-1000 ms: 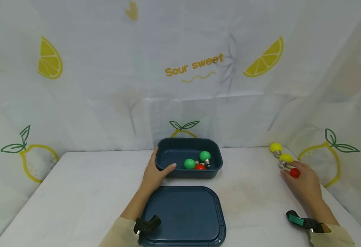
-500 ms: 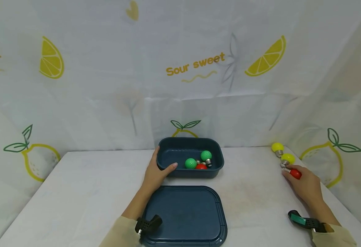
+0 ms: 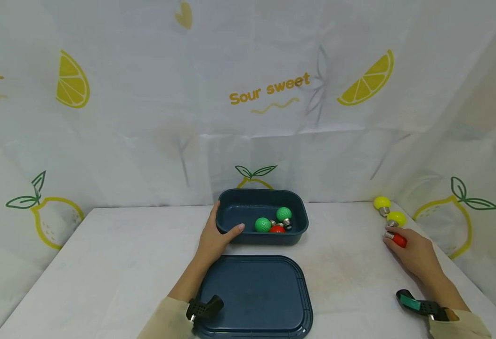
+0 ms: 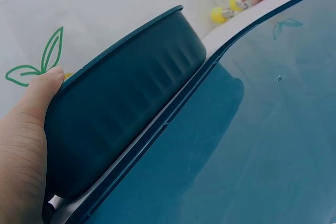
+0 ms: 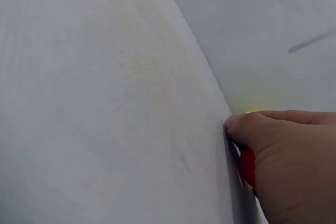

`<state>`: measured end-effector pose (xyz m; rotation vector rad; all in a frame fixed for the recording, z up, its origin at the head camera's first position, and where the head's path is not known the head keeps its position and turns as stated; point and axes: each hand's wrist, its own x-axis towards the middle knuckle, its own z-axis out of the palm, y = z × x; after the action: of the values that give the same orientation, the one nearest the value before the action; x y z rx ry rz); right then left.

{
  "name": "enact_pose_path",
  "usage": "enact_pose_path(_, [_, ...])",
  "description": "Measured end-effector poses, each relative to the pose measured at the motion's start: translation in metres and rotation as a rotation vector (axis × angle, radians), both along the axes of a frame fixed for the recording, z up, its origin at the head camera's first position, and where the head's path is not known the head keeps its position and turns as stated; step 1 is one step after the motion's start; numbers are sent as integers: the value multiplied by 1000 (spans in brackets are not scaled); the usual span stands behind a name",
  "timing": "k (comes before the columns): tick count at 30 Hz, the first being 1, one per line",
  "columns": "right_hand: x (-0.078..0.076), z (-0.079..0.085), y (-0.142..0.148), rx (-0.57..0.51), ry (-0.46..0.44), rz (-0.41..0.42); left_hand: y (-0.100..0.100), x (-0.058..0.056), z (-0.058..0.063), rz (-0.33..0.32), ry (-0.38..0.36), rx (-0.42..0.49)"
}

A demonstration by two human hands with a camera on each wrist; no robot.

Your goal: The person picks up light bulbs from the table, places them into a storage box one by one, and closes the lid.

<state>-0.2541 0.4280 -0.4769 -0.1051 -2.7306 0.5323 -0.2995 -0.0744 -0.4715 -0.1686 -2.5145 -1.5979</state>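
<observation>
In the head view my left hand (image 3: 215,239) grips the left end of a dark blue plastic box (image 3: 263,239), its thumb at the front rim. Inside the box lie green light bulbs (image 3: 262,224) and a red one (image 3: 277,229), with part of the contents hidden by the front wall. On the right, my right hand (image 3: 417,254) pinches a red light bulb (image 3: 399,240) near its metal screw base. Just beyond these fingers are two yellow bulbs, a nearer one (image 3: 396,218) and a farther one (image 3: 381,203). The right wrist view shows only a sliver of the red bulb (image 5: 247,166).
A dark blue lid (image 3: 254,296) lies flat in front of the box, partly under my left forearm. The white table (image 3: 103,273) meets a lemon-printed cloth (image 3: 154,117) at the back and on the right. Each wrist wears a dark strap.
My right hand has shifted slightly to the left with the red light bulb, drawing its base a little away from the nearer yellow bulb. The left hand stays on the box.
</observation>
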Motion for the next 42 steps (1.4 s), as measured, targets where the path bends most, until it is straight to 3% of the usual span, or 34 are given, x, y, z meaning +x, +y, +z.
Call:
enact_pose_path(5, [0,-1,-3,-24,-5,-13,0,1,1,0,2,-3])
enact_pose_path(13, [3,-3,-7,-194,25,-117,-2,0,0,0,4,-6])
enact_pose_path(26, [-2,9,-34,-449,86,-225,-8,1,2,8,4,-16])
enact_pose_path(31, [-5,18,-47,-392,143,-167,-7,-1,0,2,12,0])
enact_pose_path(38, [-8,33,-66,-287,257,38,-2,-1,-2,-4,10,23])
enact_pose_path(42, [-12,43,-76,-252,250,118,-1,0,-2,-12,13,29])
